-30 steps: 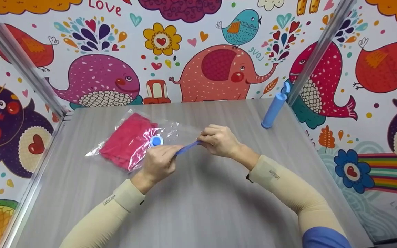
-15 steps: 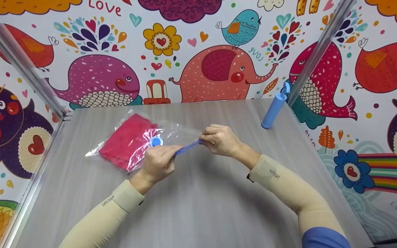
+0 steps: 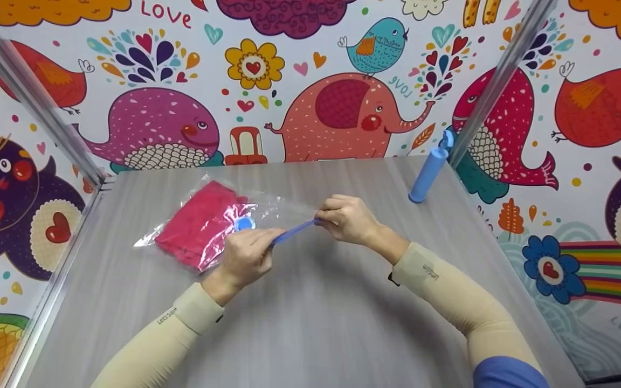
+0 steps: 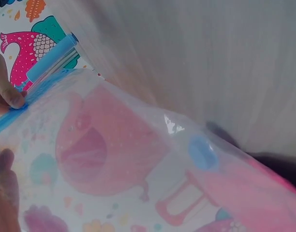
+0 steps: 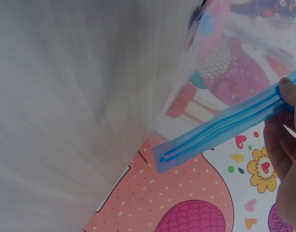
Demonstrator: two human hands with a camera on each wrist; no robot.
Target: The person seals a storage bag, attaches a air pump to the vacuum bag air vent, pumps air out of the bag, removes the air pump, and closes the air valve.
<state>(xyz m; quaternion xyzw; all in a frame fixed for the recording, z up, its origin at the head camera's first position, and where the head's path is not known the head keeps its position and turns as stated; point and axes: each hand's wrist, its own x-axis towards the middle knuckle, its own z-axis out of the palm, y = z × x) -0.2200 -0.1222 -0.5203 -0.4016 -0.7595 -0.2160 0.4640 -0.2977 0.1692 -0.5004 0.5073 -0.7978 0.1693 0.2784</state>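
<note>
A clear vacuum storage bag with folded pink-red cloth inside lies toward the left of the table. Set in the bag is a round blue valve. My left hand pinches the bag's blue zip seal, and my right hand pinches it farther right. A stretch of the seal shows between the hands, above the table. In the right wrist view, a thumb presses a darker blue slider on the zip seal, whose end extends past the fingers. Part of the bag is hidden behind my left hand.
A blue hand pump stands slightly tilted at the back right of the grey wood-grain table. Cartoon-printed panels with metal corner posts enclose the table at the back and both sides.
My hands have drawn very slightly apart, so a little more of the blue seal shows between them. The bag and the pump stay where they were.
</note>
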